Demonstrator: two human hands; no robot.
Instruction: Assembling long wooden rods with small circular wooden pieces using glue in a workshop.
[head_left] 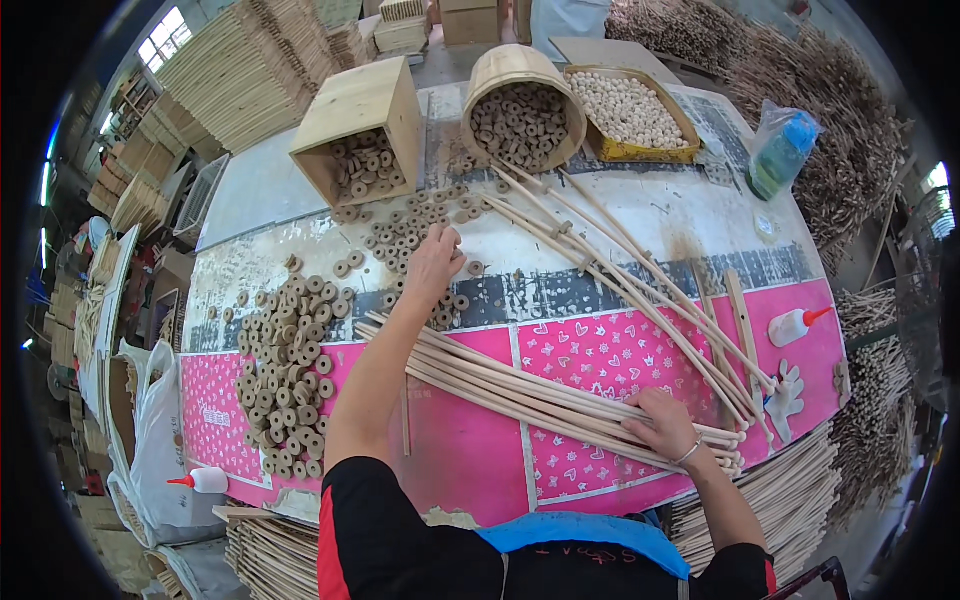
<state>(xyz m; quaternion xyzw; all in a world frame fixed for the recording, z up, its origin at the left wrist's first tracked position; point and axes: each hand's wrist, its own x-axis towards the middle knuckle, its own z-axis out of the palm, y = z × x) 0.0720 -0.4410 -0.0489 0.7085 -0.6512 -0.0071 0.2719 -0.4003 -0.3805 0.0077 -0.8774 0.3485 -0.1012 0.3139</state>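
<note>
I get a table [460, 460] first, pink cover on its near half; a bundle of sticks [520, 388] lies slantwise across that cover, and I place everything off it. More sticks [645, 298], a few with discs threaded on, run off beyond the bundle and reach its right end. A wooden box [350, 110], tipped open and spilling discs, sits beyond the bundle's left end. A wooden bucket [500, 68] on its side, also full of discs, is straight beyond it; a yellow tray [650, 155] of pale beads is farther right. Disc heap [290, 380]: just left of the bundle. Green bottle [785, 155] in clear plastic: well beyond its right end. Right hand [665, 425] is on the bundle near its right end, fingers curled part-closed over several sticks. Left hand [436, 265] is beyond the bundle's left end, over loose discs [405, 230], fingers bent, nearly together; I can't tell whether they pinch one. A pale glove [785, 403] lies just right of the bundle, with a red-tipped white bottle [790, 327] beyond it.
</note>
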